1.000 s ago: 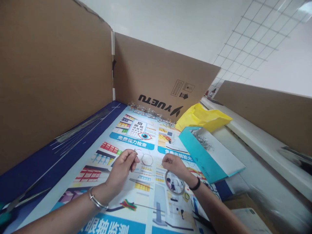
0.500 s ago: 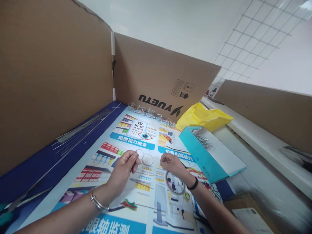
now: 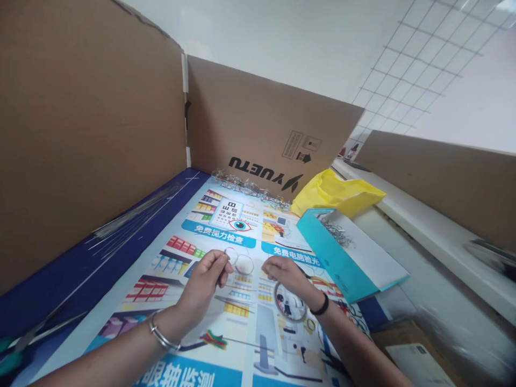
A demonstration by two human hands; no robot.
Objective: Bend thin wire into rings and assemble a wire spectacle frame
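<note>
Pinched between the fingers of my left hand (image 3: 209, 274) is a thin wire piece bent into loops (image 3: 244, 264), which extends to the right of the fingertips. My right hand (image 3: 282, 271) is closed just right of the loops, its fingertips pressed together; whatever it holds is too small to make out. Below the right wrist lies a round ring or roll (image 3: 289, 302) on the printed poster (image 3: 258, 236). A bundle of coloured strands (image 3: 213, 339) rests on the poster under my left forearm.
Cardboard panels (image 3: 258, 113) stand behind and at left. Long thin wires (image 3: 133, 215) lie on the blue strip, scissors (image 3: 24, 344) at lower left. At right are a turquoise box (image 3: 342, 274) with silvery wire pieces (image 3: 336, 234) and a yellow bag (image 3: 334, 193).
My right hand has shifted slightly left, toward the wire loops. My left hand has stayed almost where it was, still pinching the wire piece.
</note>
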